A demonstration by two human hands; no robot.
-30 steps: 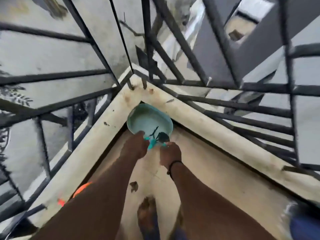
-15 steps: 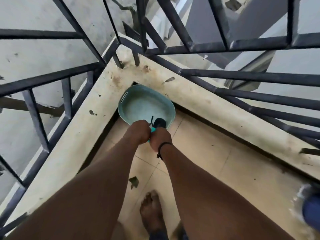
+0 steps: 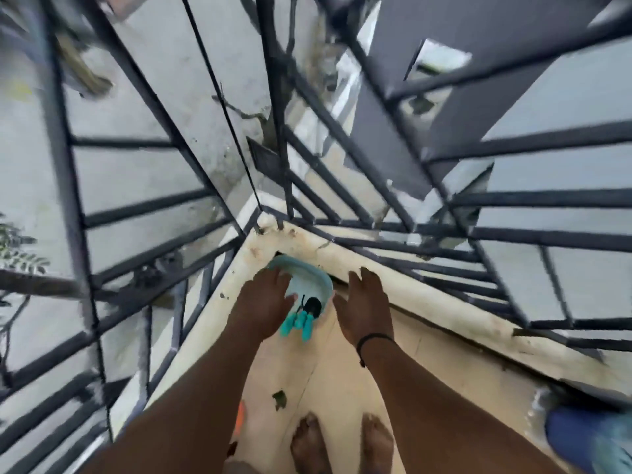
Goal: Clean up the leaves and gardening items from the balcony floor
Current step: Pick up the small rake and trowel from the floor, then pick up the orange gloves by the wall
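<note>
Two walls of dark railing [image 3: 342, 186], meeting at a corner over a stained ledge [image 3: 424, 313]. Below, pale floor [image 3: 342, 378], bare feet [image 3: 311, 443] at the near edge. Teal basin [image 3: 318, 275] tucked in the corner on the floor, garden tools [image 3: 301, 319] with teal handles lying inside, handles over the near rim. Left hand [image 3: 265, 302] spread loose over the basin, right hand [image 3: 364, 307] spread just beside it, both released, grasping nothing. One leaf [image 3: 279, 399] on the floor near the feet.
</note>
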